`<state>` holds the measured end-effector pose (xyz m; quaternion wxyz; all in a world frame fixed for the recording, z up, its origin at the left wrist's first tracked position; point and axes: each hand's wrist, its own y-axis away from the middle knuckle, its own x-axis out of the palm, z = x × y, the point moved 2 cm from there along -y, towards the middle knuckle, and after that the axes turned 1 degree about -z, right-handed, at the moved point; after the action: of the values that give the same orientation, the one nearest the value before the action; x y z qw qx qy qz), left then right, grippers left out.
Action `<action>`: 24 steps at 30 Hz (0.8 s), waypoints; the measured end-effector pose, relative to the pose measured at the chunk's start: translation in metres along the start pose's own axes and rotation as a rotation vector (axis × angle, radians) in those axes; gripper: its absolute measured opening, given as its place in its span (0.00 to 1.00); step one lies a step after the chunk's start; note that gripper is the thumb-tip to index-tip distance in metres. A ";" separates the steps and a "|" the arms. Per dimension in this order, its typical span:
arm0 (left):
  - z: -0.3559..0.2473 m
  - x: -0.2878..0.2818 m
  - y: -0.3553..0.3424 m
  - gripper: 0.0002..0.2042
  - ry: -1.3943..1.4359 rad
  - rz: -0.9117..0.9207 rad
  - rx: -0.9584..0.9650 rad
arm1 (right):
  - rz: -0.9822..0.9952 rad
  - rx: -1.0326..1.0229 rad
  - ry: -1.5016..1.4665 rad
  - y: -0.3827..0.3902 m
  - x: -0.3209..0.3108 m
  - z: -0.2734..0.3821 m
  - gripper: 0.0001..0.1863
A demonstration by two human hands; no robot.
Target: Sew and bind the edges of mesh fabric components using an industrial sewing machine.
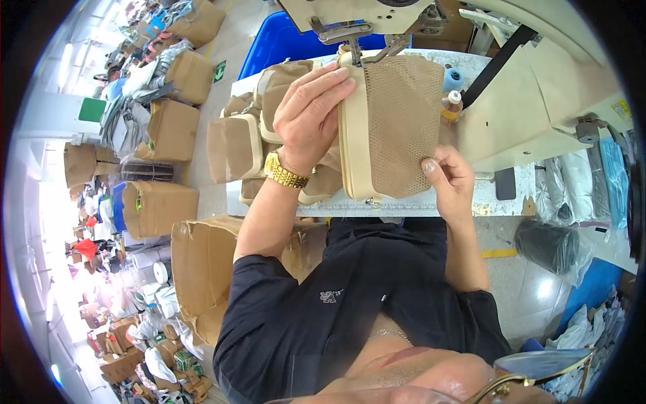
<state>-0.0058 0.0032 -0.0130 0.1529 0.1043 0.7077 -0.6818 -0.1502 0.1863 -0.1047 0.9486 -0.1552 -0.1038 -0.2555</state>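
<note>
A tan pouch (404,131) with a mesh panel, a cream border and a zipper along its left side lies under the presser foot (355,58) of a sewing machine. My left hand (315,111) holds its upper left edge, fingers together along the cream band and thumb hidden. At the lower right, my right hand (449,178) pinches the mesh edge between thumb and forefinger. Left of my left hand, several similar tan pouches (232,145) are piled on the white table (410,207).
The sewing machine's arm (545,101) spans the right. Near it stand a blue thread spool (453,79) and a small bottle (451,106) of amber liquid. A blue bin (276,44) is behind the table; an open cardboard box (202,276) stands front left. Wrapped bundles (572,182) lie right.
</note>
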 end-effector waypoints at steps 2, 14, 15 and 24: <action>0.002 0.001 0.000 0.12 0.006 -0.012 -0.010 | 0.024 0.011 -0.020 0.001 0.000 0.003 0.04; -0.007 -0.005 -0.006 0.13 -0.046 0.050 0.017 | 0.004 -0.040 -0.035 -0.003 -0.002 0.007 0.03; -0.007 -0.004 -0.006 0.13 -0.043 0.036 0.023 | 0.007 -0.025 -0.035 -0.004 -0.004 0.007 0.03; -0.009 -0.001 -0.009 0.14 -0.054 0.026 0.021 | -0.012 -0.017 -0.034 -0.020 -0.007 0.008 0.03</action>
<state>-0.0086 0.0115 -0.0038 0.1797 0.0967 0.6946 -0.6899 -0.1674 0.1759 -0.0949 0.9438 -0.1671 -0.1188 -0.2593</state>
